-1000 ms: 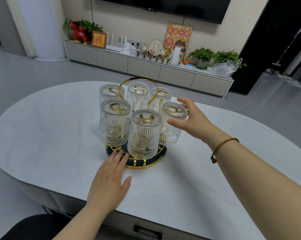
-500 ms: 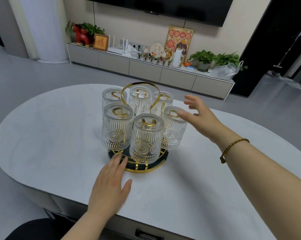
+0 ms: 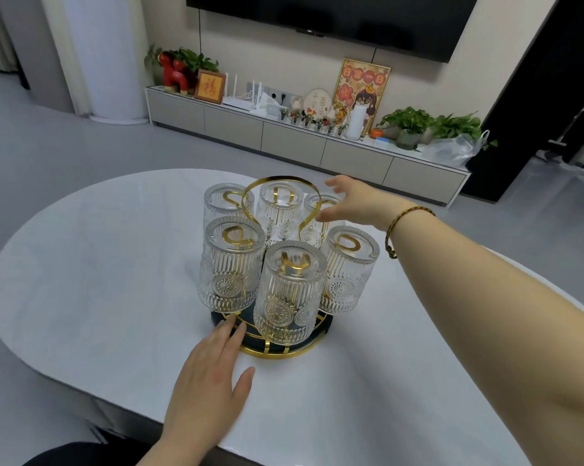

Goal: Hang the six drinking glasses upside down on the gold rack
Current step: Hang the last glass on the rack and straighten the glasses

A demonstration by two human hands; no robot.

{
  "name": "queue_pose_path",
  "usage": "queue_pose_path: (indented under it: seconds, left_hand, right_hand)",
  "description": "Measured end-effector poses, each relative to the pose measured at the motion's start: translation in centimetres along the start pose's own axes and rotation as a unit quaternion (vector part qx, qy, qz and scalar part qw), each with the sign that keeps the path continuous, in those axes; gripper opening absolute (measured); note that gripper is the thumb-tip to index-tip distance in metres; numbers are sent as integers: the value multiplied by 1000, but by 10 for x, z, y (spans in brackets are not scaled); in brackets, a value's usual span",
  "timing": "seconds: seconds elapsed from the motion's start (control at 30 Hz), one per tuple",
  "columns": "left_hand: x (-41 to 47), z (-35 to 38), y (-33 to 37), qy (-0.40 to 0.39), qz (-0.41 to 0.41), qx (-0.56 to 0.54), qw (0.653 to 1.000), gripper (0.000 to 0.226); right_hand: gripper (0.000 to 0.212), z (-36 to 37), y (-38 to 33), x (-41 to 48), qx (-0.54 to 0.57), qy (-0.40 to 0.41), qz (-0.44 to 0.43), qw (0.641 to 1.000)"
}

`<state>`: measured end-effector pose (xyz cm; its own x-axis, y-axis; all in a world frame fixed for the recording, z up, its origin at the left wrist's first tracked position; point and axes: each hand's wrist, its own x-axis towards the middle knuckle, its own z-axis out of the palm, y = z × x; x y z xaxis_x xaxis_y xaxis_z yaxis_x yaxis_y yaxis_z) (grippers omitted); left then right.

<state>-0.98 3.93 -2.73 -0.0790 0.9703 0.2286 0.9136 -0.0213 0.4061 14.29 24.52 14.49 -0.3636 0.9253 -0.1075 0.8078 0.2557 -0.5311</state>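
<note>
A gold rack with a dark round base and a looped gold handle stands on the white table. Several ribbed clear glasses hang upside down on its prongs, among them the front glass, the front-left glass and the right glass. My left hand lies flat on the table, fingertips touching the base's front-left rim. My right hand hovers with fingers spread beside the back-right glass, holding nothing.
The table's rounded near edge runs below my left hand. Beyond the table a grey floor leads to a long low cabinet with plants, a red toy horse and pictures, under a wall television.
My right hand has left the right glass and moved back and up to the back-right glass. My left hand has stayed at the base. The camera has come a little closer.
</note>
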Motion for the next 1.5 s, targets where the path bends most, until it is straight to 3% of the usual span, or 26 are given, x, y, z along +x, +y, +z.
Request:
queue_pose_path:
  seconds: [0.1,0.17,0.33,0.47,0.7,0.77,1.33,1.43,1.5]
  left_hand:
    - [2,-3,1,-6,-7,-2,1000,75]
    - [3,-5,2,-4,-12,-7,1000,77]
    - [2,-6,4,-23,-34,-12,999,66]
    - [2,-6,4,-45,-44,5,998,77]
    - [3,-10,6,-56,-41,28,997,70]
    - [3,-10,6,-46,-39,19,998,56]
    - [2,-1,-2,9,5,39,999,48]
    - [3,3,-4,25,11,26,999,63]
    - [5,3,-4,37,17,32,999,55]
  right_hand:
    - [71,1,2,7,8,-18,-7,1000]
    - [71,1,4,8,9,-15,-14,1000]
    - [71,-3,14,4,22,-18,-25,999]
    - [66,-2,16,0,40,-7,-30,999]
    - [67,-5,15,-2,69,-24,-22,997]
    - [67,-6,16,-2,67,-19,-20,997]
    - [52,-12,-1,7,48,-8,-69,996]
    - [46,-15,-6,9,44,20,-81,996]
    - [49,-16,-10,14,15,21,-80,996]
